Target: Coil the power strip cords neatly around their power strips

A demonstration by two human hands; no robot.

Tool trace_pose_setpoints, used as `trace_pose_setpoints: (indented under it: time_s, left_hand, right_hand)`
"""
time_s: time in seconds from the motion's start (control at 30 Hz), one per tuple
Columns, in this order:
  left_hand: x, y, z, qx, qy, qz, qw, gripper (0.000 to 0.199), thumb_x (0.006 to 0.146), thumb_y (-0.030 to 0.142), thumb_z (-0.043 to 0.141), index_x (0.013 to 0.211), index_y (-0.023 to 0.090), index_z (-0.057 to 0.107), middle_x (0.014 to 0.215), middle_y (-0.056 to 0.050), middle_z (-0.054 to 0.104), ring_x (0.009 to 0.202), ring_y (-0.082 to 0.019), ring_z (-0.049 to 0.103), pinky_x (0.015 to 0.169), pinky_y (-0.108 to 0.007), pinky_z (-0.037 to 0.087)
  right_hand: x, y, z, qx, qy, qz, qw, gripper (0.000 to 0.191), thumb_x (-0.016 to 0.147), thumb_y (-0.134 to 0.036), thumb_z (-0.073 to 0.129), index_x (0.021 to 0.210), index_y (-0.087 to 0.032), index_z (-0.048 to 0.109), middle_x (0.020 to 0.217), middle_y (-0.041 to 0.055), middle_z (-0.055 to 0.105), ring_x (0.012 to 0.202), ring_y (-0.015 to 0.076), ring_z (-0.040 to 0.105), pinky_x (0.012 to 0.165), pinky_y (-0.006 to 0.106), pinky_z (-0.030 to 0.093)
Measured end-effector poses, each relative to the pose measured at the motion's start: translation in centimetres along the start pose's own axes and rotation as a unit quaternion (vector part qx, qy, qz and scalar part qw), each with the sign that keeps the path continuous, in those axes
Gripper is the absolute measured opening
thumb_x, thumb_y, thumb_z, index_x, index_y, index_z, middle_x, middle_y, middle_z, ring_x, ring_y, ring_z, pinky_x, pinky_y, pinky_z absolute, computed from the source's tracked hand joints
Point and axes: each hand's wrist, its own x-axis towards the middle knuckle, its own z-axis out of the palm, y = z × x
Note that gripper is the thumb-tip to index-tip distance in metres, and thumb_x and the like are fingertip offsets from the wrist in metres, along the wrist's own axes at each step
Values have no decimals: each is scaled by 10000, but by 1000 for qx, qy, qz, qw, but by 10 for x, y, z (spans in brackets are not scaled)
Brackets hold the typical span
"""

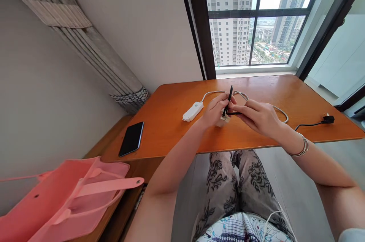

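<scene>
Above the middle of the wooden table, my left hand (pixel 218 108) is closed on a black cable (pixel 230 95), which stands up in a loop between my hands. From the right, my right hand (pixel 258 114) pinches the same cable near its fingertips. Just beneath my fingers is a small white block (pixel 222 120), partly hidden by them and the cable. A white power strip (pixel 193 111) lies on the table left of my left hand. Its white cord (pixel 212 92) runs behind my hands.
A black plug (pixel 328 119) lies at the table's right end. On the left are a black phone (pixel 131 139) and a pink bag (pixel 85 196) beside the wooden table (pixel 165 120). Beyond the far edge is a window (pixel 256 13); a curtain (pixel 94 48) hangs at left.
</scene>
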Motion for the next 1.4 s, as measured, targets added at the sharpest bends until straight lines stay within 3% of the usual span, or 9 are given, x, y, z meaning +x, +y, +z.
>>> trace_pose_setpoints:
  time_s: [0.1,0.23,0.4,0.5,0.63,0.87,1.03,1.23,1.4]
  left_hand:
    - [-1,4,5,-54,-39,-7,998,441,802,607,571,794,167,592,615,3,555,478,-111,459,473,-269,396]
    - [-5,13,10,-85,-110,-19,990,497,803,654,615,762,160,572,520,54,443,419,-65,346,551,-282,441]
    - [-10,19,11,-107,-96,-39,989,512,778,666,658,724,168,550,481,100,295,403,-41,243,532,-270,414]
    - [-10,19,7,-111,-78,-45,990,500,779,650,664,700,175,532,470,108,250,396,-38,214,516,-264,409]
    - [-10,19,2,-113,-61,-51,990,479,773,640,673,735,184,529,469,104,283,385,-40,216,508,-270,433]
    - [-10,19,-2,-137,-91,-60,984,473,792,629,670,752,186,507,466,119,280,352,-28,214,477,-251,455]
    - [-11,19,-3,-141,-109,-65,982,437,813,598,644,763,184,513,437,114,305,344,-33,210,442,-233,407]
    - [-9,22,-2,-140,-106,-80,981,437,782,590,655,721,198,472,424,122,238,350,-40,166,401,-219,330]
    - [-8,20,-4,-161,-98,-70,980,460,791,583,656,699,214,397,430,108,297,342,-41,194,396,-216,326]
  right_hand:
    - [14,5,-7,69,57,56,994,333,994,-411,518,1231,-242,680,882,52,609,674,131,531,605,260,445]
    - [27,18,-7,194,103,141,965,421,840,-520,714,1153,-237,722,1030,70,616,657,115,507,595,284,475]
    - [30,32,-3,342,22,209,916,349,774,-483,775,990,-209,765,921,53,699,812,165,608,727,327,499]
    - [24,38,2,448,-38,237,861,352,776,-472,766,985,-189,747,935,53,734,855,180,651,803,367,525]
    - [14,39,10,525,-36,253,812,398,792,-476,755,1066,-193,700,1047,71,736,970,195,671,888,394,549]
    - [12,27,18,498,27,261,827,373,865,-562,652,903,-191,636,783,21,681,749,143,656,738,322,574]
    - [18,26,20,496,31,273,824,467,839,-660,622,791,-195,621,696,7,632,630,118,593,630,283,553]
    - [19,27,24,502,3,290,815,487,835,-679,607,821,-194,648,713,15,637,678,130,604,669,285,546]
    - [7,31,35,531,12,300,793,441,817,-625,657,943,-202,665,850,19,661,681,120,606,683,296,555]
